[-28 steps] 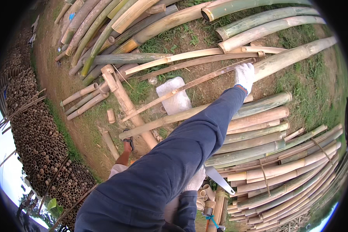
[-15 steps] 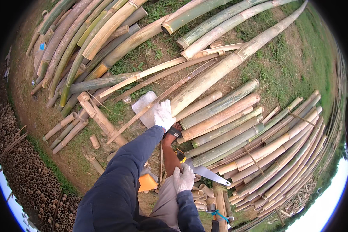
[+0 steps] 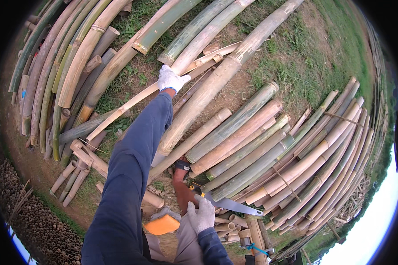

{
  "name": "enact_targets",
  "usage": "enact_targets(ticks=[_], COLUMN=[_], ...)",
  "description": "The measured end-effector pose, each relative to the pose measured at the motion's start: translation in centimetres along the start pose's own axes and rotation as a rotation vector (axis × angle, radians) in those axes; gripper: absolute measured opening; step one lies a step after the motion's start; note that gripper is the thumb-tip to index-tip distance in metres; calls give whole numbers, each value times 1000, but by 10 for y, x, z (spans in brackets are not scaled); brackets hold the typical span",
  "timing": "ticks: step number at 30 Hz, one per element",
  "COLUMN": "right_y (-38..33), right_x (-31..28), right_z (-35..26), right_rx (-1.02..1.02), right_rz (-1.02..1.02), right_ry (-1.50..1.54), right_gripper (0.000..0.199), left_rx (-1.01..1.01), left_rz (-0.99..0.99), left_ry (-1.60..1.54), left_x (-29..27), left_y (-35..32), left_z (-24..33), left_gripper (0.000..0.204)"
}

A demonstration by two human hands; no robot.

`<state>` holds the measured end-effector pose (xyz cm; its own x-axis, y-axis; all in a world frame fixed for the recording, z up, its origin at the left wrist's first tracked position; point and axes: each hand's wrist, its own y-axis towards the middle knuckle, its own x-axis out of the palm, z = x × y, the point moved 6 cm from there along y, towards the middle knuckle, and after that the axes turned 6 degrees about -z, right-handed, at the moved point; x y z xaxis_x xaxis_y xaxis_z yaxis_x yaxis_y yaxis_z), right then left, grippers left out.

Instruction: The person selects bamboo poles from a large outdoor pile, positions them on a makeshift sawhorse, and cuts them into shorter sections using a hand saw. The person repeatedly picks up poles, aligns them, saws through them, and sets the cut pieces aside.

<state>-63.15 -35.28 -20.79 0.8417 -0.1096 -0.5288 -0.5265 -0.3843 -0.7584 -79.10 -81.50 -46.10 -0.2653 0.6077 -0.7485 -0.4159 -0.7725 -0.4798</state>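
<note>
My left hand (image 3: 172, 80), in a white knit glove, reaches far forward with thumb and fingers apart. It is over a pale split bamboo strip (image 3: 137, 97), beside the cut end of a long bamboo pole (image 3: 203, 42). Its palm is hidden, so firm contact cannot be told. In a similar glove, my right hand (image 3: 202, 214) rests on my bent leg near the knee, fingers draped over it. Just beyond lies a handsaw (image 3: 234, 204) with a yellow and black handle, apparently not held. A thick bamboo pole (image 3: 199, 104) runs diagonally to the right of my left arm.
Cut bamboo lengths (image 3: 239, 126) lie side by side at the right, with a larger pile (image 3: 327, 145) beyond. More poles (image 3: 70, 57) fill the upper left. An orange object (image 3: 162, 225) and short offcuts (image 3: 227, 227) are near my legs. Stacked bamboo ends (image 3: 48, 225) show lower left.
My left hand has moved forward, from near the thick pole's close end to the split strip farther out. The view has shifted. My right hand stays on my leg.
</note>
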Motion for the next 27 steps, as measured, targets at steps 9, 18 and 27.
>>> enact_targets(ticks=[9,18,27], right_y=[7,-14,-52], right_x=[-7,0,20], right_z=[9,15,22], right_rx=[-76,-107,-103], right_rz=[47,42,90], right_ry=[44,-3,-61], right_gripper=[41,40,38], left_rx=[-35,64,114], left_rz=[45,-32,-40], left_ry=[-4,66,138], left_x=[2,-2,-1], left_y=[9,-20,-117], left_z=[-14,7,-19], left_gripper=[97,98,94])
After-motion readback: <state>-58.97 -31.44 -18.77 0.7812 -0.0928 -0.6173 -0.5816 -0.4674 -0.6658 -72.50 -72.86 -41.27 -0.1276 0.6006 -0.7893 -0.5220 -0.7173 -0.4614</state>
